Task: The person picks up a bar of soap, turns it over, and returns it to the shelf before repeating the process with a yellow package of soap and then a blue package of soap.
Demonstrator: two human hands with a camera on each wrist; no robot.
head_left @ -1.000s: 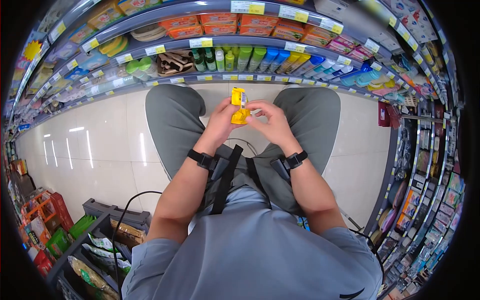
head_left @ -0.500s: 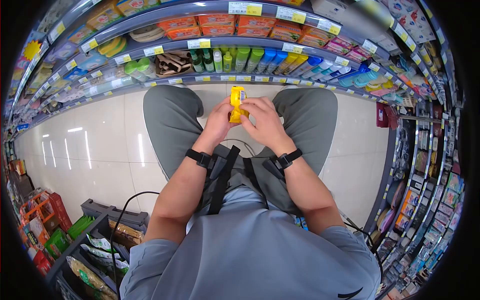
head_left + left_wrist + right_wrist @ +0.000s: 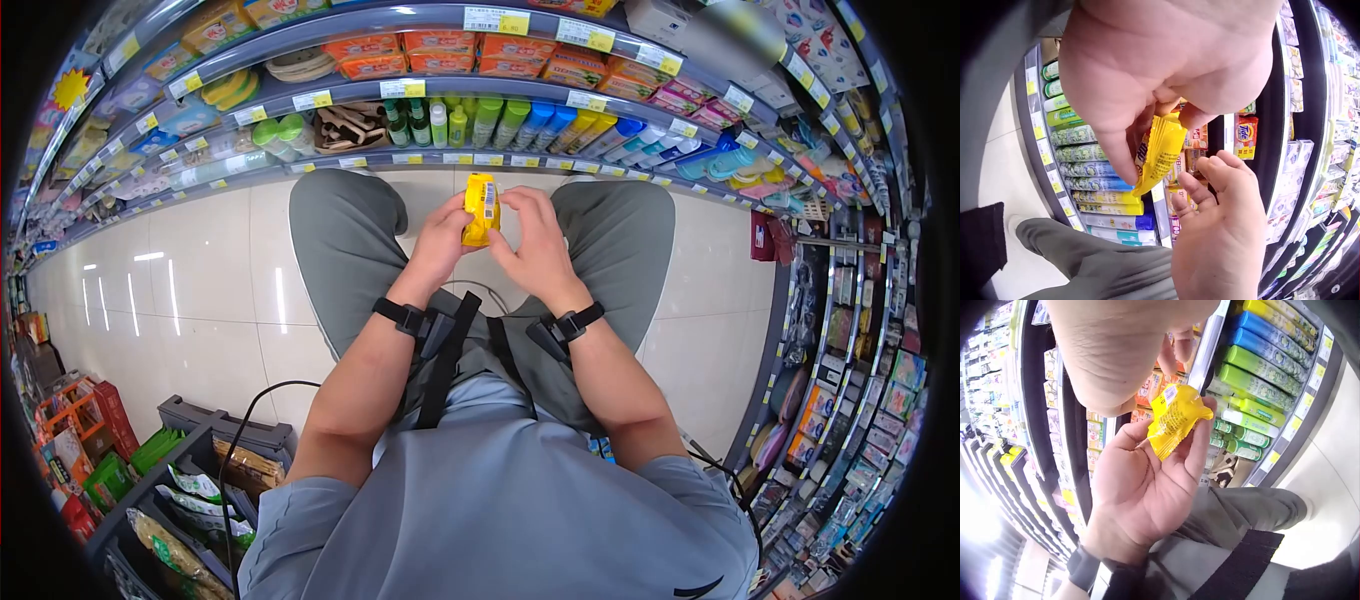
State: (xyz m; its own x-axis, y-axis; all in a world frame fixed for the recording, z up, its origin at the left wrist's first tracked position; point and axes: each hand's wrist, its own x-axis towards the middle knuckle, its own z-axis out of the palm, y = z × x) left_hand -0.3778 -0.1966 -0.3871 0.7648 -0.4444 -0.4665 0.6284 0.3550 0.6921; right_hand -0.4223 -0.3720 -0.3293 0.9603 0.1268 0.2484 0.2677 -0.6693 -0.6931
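Note:
A small yellow packet with a white printed label is upright between the two hands in the head view. The left hand pinches it between thumb and fingers. In the left wrist view, the crimped end of the packet shows below the left hand. The right hand is just beside the packet, its fingers relaxed and slightly bent. A gap separates the right hand from the packet in that view. The right wrist view shows the packet resting against the left fingers.
Shelves ahead carry orange packs, green bottles and blue cans. Another shelf unit stands at right. A grey rack with bagged goods is at lower left. Both knees flank the hands.
The right fingers have come off the packet and spread beside it, after touching it half a second ago. The packet's label now faces up more fully; the left hand has kept its grip.

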